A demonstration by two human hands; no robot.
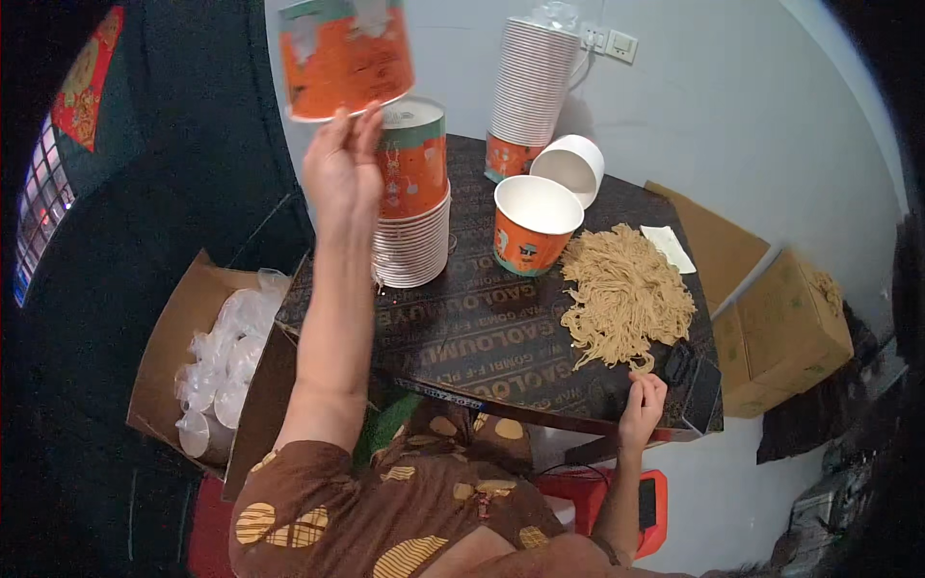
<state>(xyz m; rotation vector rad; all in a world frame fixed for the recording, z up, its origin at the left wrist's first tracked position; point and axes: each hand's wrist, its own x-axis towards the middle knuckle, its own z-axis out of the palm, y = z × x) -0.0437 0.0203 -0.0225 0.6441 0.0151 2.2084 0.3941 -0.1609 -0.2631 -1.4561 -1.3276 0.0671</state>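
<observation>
My left hand (345, 164) is raised at the upper left, fingers closed on the white rim of an upside-down orange paper tub (349, 72). Behind and below it stands a stack of nested, inverted paper tubs (412, 236), orange at the top with white rims beneath. My right hand (643, 409) is at the table's front right edge, its fingers pinched at a tan loop (643, 363) by the near end of a heap of tan stringy loops (626, 294). Left of the heap an orange tub (533, 229) stands upright and looks empty inside.
One white tub (570, 169) lies on its side before a tall nested stack (528, 87) by the wall. A white paper piece (668, 249) and a black object (680, 364) flank the heap. Cardboard boxes stand left (173, 347) and right (785, 323) of the table (482, 337).
</observation>
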